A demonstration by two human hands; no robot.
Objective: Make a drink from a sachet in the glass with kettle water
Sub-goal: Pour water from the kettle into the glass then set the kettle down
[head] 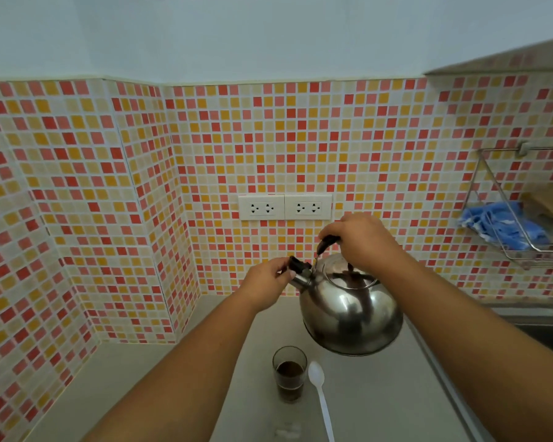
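A steel kettle (348,311) hangs in the air above the counter, held by its black handle in my right hand (361,240). My left hand (268,282) pinches the black spout cap (297,265) at the kettle's left. Below the kettle stands a clear glass (289,373) holding dark brown liquid in its lower part. A white plastic spoon (320,397) lies on the counter just right of the glass. No sachet is clearly visible.
The grey counter (160,371) meets a mosaic-tiled wall with two double sockets (284,207). A wire rack (517,231) with a blue cloth hangs at right, above a sink edge (537,317). A small pale scrap (288,430) lies near the front.
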